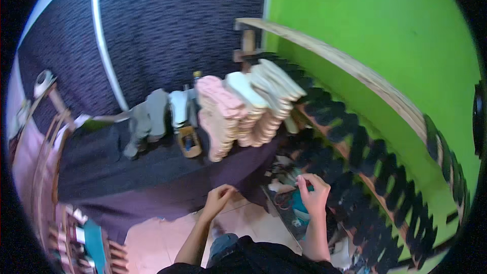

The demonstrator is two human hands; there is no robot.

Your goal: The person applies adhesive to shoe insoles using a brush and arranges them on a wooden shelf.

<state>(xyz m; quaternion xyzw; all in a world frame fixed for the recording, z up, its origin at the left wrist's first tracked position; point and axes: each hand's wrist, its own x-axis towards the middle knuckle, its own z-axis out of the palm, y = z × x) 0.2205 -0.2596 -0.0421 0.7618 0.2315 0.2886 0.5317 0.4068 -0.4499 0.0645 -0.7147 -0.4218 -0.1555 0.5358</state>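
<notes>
Over the floor in front of my body, my left hand [218,202] is raised with its fingers curled and pressed together. To its right my right hand [313,191] is lifted, thumb and fingertips meeting in a pinch. The two hands are apart, and anything in either is too small or blurred to make out. Beyond them a table with a dark cloth [96,157] carries stacks of sole-shaped pieces: a pink stack [220,96], a white stack [246,90] and a cream stack [276,89]. Grey sole-shaped pieces [157,111] stand farther left.
A small wooden box [188,143] sits at the table's front edge, below a white piece [179,106]. Along the green wall [375,20] run slanted racks of dark soles [357,144]. Assorted items [299,208] lie beneath. A rack with wooden pegs [116,256] stands lower left.
</notes>
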